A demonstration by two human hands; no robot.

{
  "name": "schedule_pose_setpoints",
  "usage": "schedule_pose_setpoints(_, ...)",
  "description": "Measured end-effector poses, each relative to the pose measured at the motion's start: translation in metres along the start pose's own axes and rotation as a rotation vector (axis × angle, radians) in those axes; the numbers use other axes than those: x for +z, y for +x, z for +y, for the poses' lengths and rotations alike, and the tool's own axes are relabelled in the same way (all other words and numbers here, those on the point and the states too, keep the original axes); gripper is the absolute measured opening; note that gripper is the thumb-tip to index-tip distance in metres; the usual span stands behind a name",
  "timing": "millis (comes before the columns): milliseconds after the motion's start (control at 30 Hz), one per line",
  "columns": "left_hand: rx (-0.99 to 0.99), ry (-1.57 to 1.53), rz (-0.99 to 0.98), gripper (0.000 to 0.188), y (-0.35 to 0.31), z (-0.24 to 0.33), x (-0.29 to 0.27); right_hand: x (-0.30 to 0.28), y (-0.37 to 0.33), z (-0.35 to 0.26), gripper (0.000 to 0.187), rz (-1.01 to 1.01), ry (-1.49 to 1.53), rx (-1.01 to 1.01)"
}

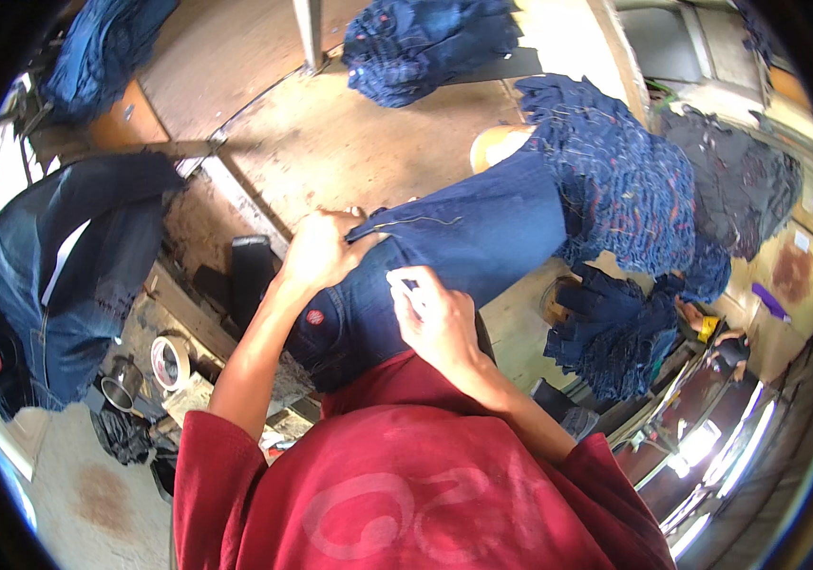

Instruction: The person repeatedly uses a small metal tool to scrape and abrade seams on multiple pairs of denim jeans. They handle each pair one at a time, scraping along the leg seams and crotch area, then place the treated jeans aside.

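Observation:
A pair of blue denim jeans (482, 214) lies across my lap and stretches away to the right, with a round red tag near the pocket at its near end. My left hand (323, 249) is closed on a folded edge of the denim, thumb on top. A loose pale thread runs along the cloth just right of that thumb. Over the jeans, a little nearer to me, my right hand (433, 318) has its fingers curled in a pinch. Whatever lies between those fingers is too small to make out.
Stacked denim pieces (620, 176) with frayed threads stand at the right, beside a dark grey pile (734, 176). More denim (425, 47) lies at the far side. Dark jeans (93, 256) hang at the left, above a tape roll (171, 363) and a metal cup (122, 382).

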State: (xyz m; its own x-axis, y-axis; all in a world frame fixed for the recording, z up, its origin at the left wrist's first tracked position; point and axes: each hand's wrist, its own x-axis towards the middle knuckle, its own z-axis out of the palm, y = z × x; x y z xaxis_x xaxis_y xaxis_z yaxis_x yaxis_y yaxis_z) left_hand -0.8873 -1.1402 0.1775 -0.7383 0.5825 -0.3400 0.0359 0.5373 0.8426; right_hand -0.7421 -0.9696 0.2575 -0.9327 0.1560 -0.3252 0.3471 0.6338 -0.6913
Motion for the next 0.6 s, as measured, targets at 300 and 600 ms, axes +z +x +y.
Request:
schedule_pose_setpoints(300,0.197,0.415,0.263,0.051,-0.021,0.073,0.009,-0.164,0.014,0.229,0.089,0.524,0.641,0.981)
schedule_pose_setpoints(600,0.433,0.591,-0.003,0.081,0.017,0.136,0.181,-0.193,0.122,0.342,0.048,0.637,1.480,0.801)
